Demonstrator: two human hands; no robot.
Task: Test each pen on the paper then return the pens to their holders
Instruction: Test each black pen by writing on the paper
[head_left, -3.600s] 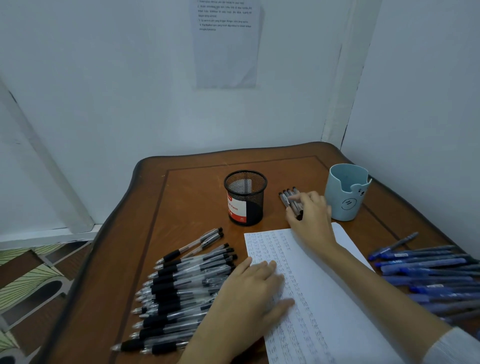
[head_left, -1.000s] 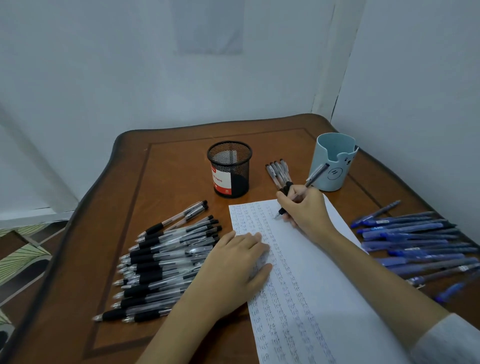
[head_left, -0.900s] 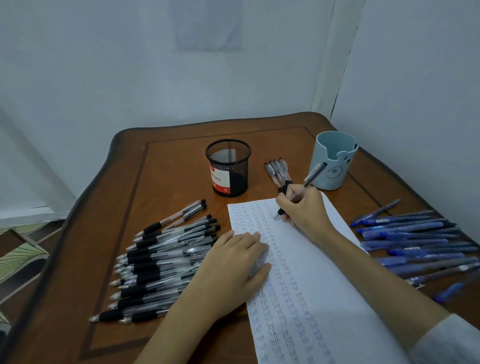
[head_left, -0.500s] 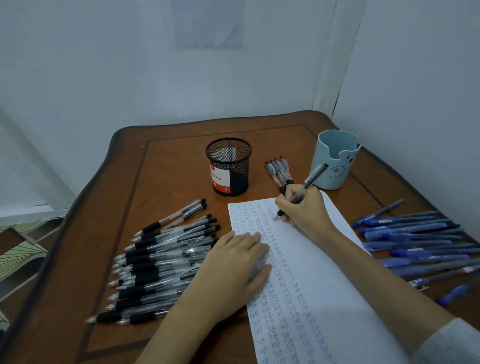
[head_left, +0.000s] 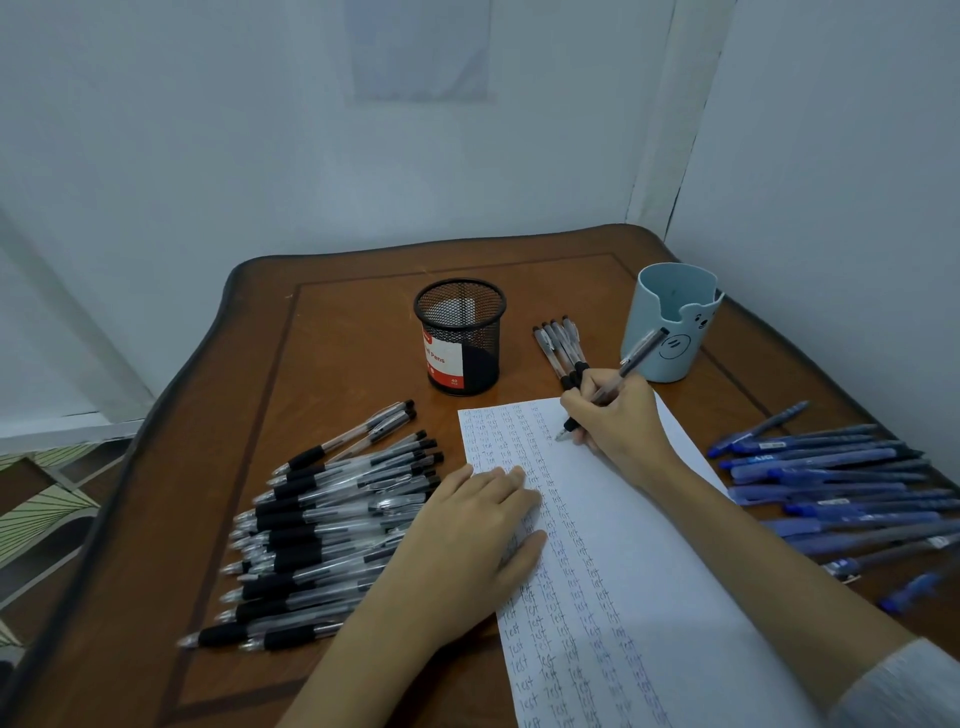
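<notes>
My right hand (head_left: 621, 421) grips a black pen (head_left: 636, 356) with its tip touching the white paper (head_left: 634, 545) near the top of a column of written words. My left hand (head_left: 467, 535) lies flat on the paper's left edge with fingers straight. A pile of several black pens (head_left: 332, 514) lies left of the paper. A small group of black pens (head_left: 558, 345) lies just beyond my right hand. Several blue pens (head_left: 831, 483) lie at the right. A black mesh holder (head_left: 460, 335) and a light blue holder (head_left: 670, 319) stand at the back.
The brown wooden table (head_left: 337, 364) stands in a corner between white walls. A sheet of paper (head_left: 421, 47) hangs on the back wall. The table's left edge drops to a patterned floor (head_left: 36, 509).
My right hand picked up a black pen from the small group and brought it onto the paper. In the last second the pen tip shifted slightly on the sheet. My left hand stayed put.
</notes>
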